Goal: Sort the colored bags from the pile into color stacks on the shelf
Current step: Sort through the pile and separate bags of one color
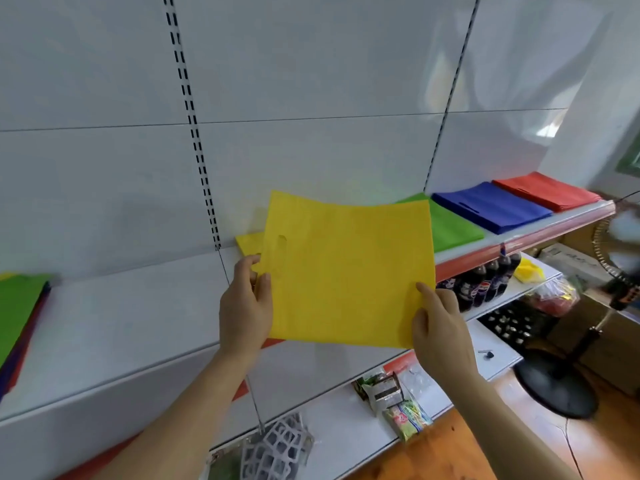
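Nearest the camera, two bare forearms reach up from the bottom of the view. The left hand (246, 303) pinches the left edge of a yellow bag (349, 271), thumb on top beside the die-cut handle slot (281, 250); the right hand (438, 327) pinches the near right corner, thumb pressed on the face and the other fingers hidden beneath. So each grip is clamped on the bag, which hangs flat and slightly tilted in the air above the white shelf (121, 327). The sheet looks thin, light and limp, likely a non-woven fabric that will sag or fold if held by one edge only, so opposite edges, as here, seem the sound places to hold it. Just beyond it, partly hidden, lies the yellow stack (247, 242), and that is probably where this bag belongs. Farther right along the shelf sit a green stack (453, 228), a blue stack (491, 206) and a red stack (547, 190), side by side. At the far left edge the mixed pile (20, 317) rests, green on top.
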### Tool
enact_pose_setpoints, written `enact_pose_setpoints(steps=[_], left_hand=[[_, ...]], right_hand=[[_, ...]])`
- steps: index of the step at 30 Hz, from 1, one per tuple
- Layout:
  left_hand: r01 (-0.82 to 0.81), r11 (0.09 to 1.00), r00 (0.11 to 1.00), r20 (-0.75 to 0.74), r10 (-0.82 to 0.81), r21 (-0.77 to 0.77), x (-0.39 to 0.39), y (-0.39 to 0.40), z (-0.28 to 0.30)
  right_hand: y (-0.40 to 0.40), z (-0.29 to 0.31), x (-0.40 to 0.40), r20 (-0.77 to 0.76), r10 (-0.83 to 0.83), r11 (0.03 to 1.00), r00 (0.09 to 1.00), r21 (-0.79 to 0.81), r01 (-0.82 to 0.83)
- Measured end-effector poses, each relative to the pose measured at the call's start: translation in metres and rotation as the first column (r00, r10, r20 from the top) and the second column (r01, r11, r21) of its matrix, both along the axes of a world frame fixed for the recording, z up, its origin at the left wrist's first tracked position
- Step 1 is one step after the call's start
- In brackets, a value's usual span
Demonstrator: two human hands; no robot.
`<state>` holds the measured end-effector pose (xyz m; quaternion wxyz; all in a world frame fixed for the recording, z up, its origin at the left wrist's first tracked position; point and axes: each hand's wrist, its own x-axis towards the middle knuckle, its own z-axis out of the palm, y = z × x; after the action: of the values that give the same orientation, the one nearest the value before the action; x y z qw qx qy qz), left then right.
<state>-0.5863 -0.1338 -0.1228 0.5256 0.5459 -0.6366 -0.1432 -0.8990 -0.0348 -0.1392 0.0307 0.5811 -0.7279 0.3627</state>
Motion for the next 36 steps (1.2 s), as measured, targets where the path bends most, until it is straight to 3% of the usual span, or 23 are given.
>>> enact_pose_setpoints(steps=[9, 14, 22, 27, 31, 36], left_hand=[[-0.113, 0.989, 0.992, 0.070, 0.107, 0.099, -0.008, -0.067, -0.013], [-0.220, 0.966, 0.957, 0.224, 0.187, 0.135, -0.004, -0.088, -0.016], [-0.373, 0.904, 0.852, 0.462, 0.245, 0.209, -0.009, -0.099, -0.026], [-0.493, 0.837, 0.736, 0.626, 0.256, 0.238, -0.017, -0.101, -0.023], [-0.541, 0.782, 0.696, 0.687, 0.210, 0.310, -0.037, -0.096, -0.026], [-0.614, 0.736, 0.613, 0.759, 0.218, 0.285, -0.049, -0.089, -0.028]], right_hand=[[-0.113, 0.012, -0.016, -0.048, 0.082, 0.995, 0.995, 0.059, -0.079], [-0.174, 0.014, -0.012, -0.095, 0.143, 0.985, 0.985, 0.112, -0.132], [-0.231, -0.007, -0.019, -0.170, 0.246, 0.951, 0.954, 0.233, -0.204], [-0.246, -0.018, -0.020, -0.228, 0.348, 0.905, 0.909, 0.334, -0.263], [-0.252, -0.023, -0.023, -0.275, 0.412, 0.873, 0.869, 0.392, -0.290], [-0.254, -0.020, -0.020, -0.320, 0.420, 0.861, 0.849, 0.436, -0.261]])
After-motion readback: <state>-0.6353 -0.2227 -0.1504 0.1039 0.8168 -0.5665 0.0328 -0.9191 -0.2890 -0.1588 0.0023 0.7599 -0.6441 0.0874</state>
